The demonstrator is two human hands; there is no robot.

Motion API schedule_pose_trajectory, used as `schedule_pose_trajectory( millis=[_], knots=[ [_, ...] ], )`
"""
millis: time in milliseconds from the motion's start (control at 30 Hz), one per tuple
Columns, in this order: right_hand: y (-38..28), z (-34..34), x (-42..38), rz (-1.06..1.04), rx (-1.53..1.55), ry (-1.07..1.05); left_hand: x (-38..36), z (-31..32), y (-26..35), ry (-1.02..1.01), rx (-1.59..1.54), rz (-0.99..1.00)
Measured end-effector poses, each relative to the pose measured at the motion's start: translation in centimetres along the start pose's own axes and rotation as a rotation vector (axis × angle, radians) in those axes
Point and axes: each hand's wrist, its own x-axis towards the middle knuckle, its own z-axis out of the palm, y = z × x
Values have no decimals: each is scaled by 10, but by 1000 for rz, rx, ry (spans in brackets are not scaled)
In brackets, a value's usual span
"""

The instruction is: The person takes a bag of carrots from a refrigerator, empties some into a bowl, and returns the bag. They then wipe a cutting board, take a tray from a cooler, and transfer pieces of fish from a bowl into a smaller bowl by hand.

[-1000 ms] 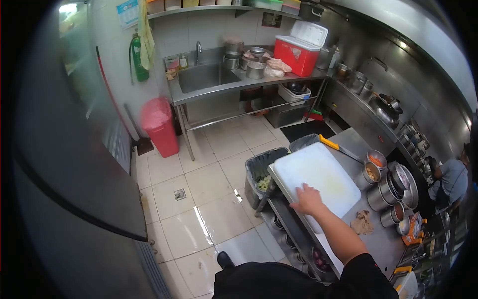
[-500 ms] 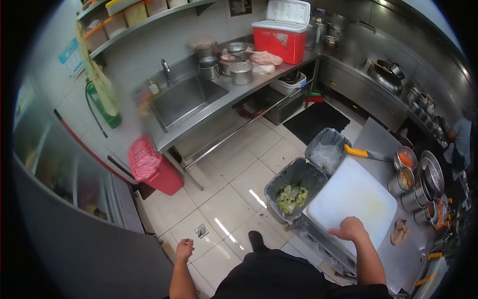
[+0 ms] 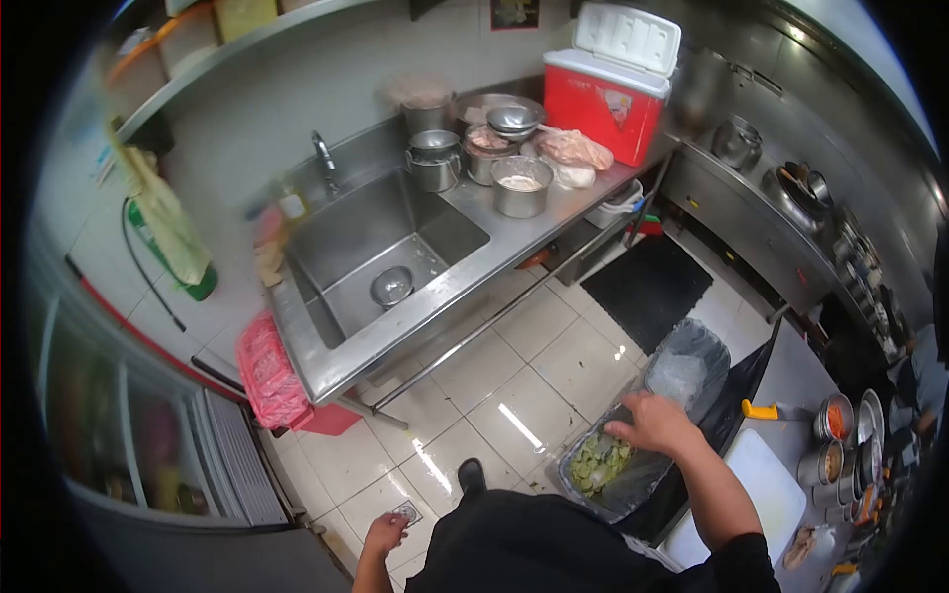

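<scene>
My right hand [image 3: 654, 423] is in the air over the bins, thumb apart from loosely bent fingers, holding nothing. From this view it covers part of a lined bin [image 3: 633, 484] with green leafy scraps [image 3: 599, 463] inside. Behind that bin is a second lined bin with clear plastic [image 3: 679, 376]. To the right of my forearm, a white cutting board [image 3: 756, 494] lies on the steel counter. A yellow-handled knife [image 3: 761, 410] rests beyond it. My left hand [image 3: 386, 534] hangs low over the tiled floor near a drain [image 3: 407, 512]. Its fingers curl loosely, with nothing visible in them.
A steel sink [image 3: 356, 247] with a metal bowl [image 3: 391, 286] stands ahead. Pots [image 3: 521, 188] and a red cooler [image 3: 605, 104] share its counter. A red bin [image 3: 277, 381] is at left, a black mat [image 3: 649, 287] beyond. Another person [image 3: 919, 385] is at far right.
My right hand has lifted off the cutting board and is now over the bins. The view has shifted toward the sink, showing the bowl in it. My left hand stays low.
</scene>
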Motion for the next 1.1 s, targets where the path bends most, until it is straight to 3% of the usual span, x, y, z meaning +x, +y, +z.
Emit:
schedule_pose_trajectory(
  millis=[67,233,467,567,633,733,933,1100],
  knots=[
    [-3,-2,28,36,26,54,24,-9,74,-155,-107,46],
    [9,-1,64,225,41,-7,64,-21,266,-364,-52,370],
    [65,20,48,633,314,13,78,16,489,-496,219,666],
    [111,34,45,767,412,61,102,39,568,-465,407,831],
    [140,37,52,816,464,93,114,57,613,-411,373,843],
    [191,22,89,800,503,136,128,74,678,-292,289,838],
    [277,-69,230,496,453,144,128,58,770,-43,194,922],
    [277,-174,377,173,437,216,93,51,815,96,98,934]
  ],
)
